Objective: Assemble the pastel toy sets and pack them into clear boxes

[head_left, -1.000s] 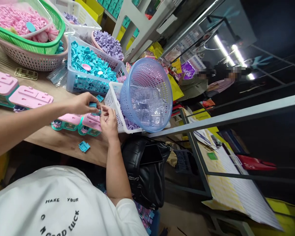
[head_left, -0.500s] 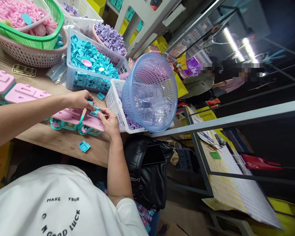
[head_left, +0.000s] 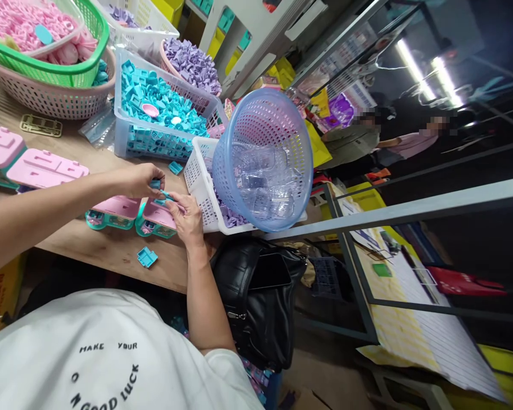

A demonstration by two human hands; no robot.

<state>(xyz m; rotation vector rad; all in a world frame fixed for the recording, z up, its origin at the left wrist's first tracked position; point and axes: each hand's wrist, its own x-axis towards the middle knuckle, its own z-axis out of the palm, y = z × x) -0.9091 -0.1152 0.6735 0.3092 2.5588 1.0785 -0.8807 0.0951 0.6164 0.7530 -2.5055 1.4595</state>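
Observation:
My left hand point(head_left: 144, 179) is closed on a small turquoise plastic piece point(head_left: 155, 184) held in its fingertips. My right hand point(head_left: 187, 217) pinches another turquoise plastic part point(head_left: 166, 196), close against the left fingers. Both hands are above a row of pink-topped toy cases with turquoise bases; the nearest pink-topped case point(head_left: 159, 215) sits just below the fingers. A second pink-topped case point(head_left: 113, 209) adjoins it on the left. On the table in front lies a loose turquoise tray-like piece point(head_left: 147, 257), and another turquoise piece point(head_left: 175, 167) rests behind the hands.
A clear bin point(head_left: 123, 139) of turquoise parts stands behind the hands. On the right, a blue basket point(head_left: 222, 171) of clear plastic shells tilts over a white basket point(head_left: 200, 196). A black bag point(head_left: 235, 279) hangs at the table's right edge. Two people are in the background.
My right hand has shifted slightly down and left, and the turquoise part in its fingers has tilted, now edge-on. My left hand has stayed nearly in place. The camera view has turned a little.

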